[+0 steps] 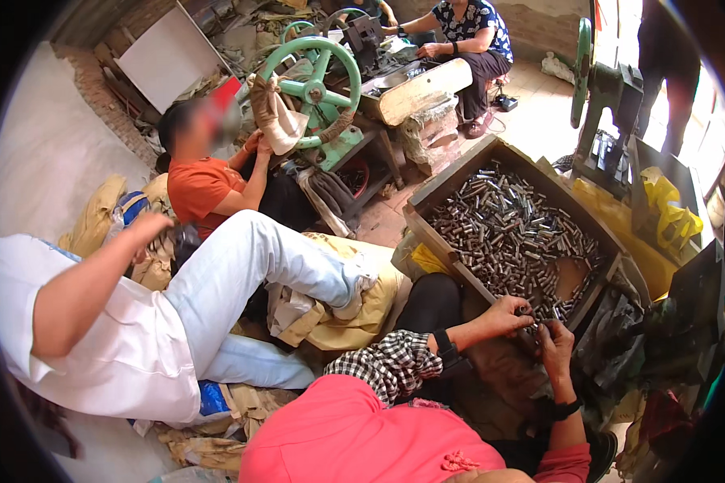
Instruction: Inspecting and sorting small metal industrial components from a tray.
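Over the near edge of a wooden box [464,271], my left hand [501,315] and my right hand [556,346] come together, almost touching. Small dark metal pieces [528,319] show at the fingertips; their exact shape is too small to make out. The left fingers are closed in a pinch, and so are the right ones. Many short shiny metal tubes [515,229] lie heaped inside the box, just beyond my hands. A bare patch of the box's floor [572,278] shows near its right end. Each wrist wears a black band.
At left sits a person in a white shirt [121,338], legs stretched toward me over sacks [362,282]. Behind, a person in orange [205,181] sits by a green handwheel press [314,92]. Another press [608,105] and a yellow bag [664,205] stand at right.
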Demonstrator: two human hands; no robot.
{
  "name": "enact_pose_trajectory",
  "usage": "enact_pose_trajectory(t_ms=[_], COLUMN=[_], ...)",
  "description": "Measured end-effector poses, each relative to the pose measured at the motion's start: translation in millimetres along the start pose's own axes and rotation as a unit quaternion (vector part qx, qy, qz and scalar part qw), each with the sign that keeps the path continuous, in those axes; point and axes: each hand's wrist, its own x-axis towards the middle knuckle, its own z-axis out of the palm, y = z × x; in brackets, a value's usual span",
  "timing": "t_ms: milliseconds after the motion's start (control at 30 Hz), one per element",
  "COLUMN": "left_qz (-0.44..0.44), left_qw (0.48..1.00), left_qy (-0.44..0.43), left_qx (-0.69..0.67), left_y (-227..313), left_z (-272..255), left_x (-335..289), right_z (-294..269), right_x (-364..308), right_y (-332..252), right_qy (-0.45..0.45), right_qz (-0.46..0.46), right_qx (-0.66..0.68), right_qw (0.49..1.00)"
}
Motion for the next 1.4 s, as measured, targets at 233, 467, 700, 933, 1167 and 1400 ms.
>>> enact_pose_trajectory(t_ms=[233, 467, 700, 933, 1167, 1400], left_qz=[-0.001, 0.03, 0.027, 0.036, 0.038, 0.023], left_qw=[1.0, 0.999, 0.999, 0.998, 0.999, 0.999], left_qy=[-0.004, 0.019, 0.026, 0.041, 0.035, 0.016], left_qx=[-0.011, 0.018, 0.031, 0.025, 0.014, 0.021], left_y=[0, -1, -2, -2, -1, -7], left_z=[-2, 2, 1, 2, 0, -3], left_x=[-3, -4, -4, -5, -6, -3], right_z=[1, 1, 1, 4, 6, 8], right_x=[0, 3, 2, 4, 2, 4], right_y=[13, 19, 17, 16, 7, 10], right_qy=[0.01, 0.003, 0.0, 0.023, 0.013, 0.021], right_qz=[-0.009, -0.06, -0.027, -0.081, -0.043, -0.039], right_qx=[0.009, -0.021, -0.013, -0.043, -0.024, -0.044], right_qw=[1.0, 0.998, 1.0, 0.996, 0.999, 0.998])
